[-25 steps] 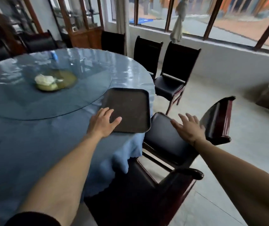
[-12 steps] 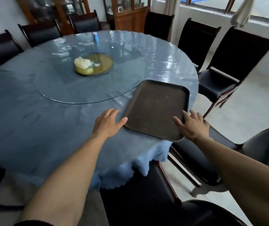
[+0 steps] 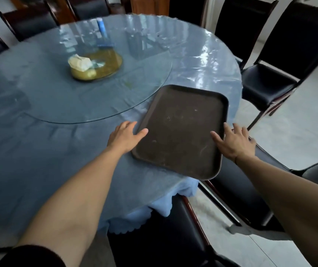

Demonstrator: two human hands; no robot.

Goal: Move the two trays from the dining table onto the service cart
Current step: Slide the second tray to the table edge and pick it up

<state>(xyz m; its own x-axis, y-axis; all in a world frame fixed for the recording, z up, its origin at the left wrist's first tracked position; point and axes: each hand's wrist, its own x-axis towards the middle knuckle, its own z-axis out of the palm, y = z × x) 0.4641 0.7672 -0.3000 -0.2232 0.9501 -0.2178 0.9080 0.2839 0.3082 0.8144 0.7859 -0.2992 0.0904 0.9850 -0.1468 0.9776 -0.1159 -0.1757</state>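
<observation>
A restaurant dining room, by the look of it. A big round dining table [image 3: 38, 151] fills the view, laid with a blue scalloped cloth under clear plastic, and a glass turntable [image 3: 88, 93] sits at its centre (the sort used for shared dishes). Matching dark, high-backed chairs [image 3: 281, 60] ring the table at the far side and right. A brown serving tray [image 3: 181, 130] lies at the near right edge, and the floor [image 3: 299, 135] is pale tile
</observation>
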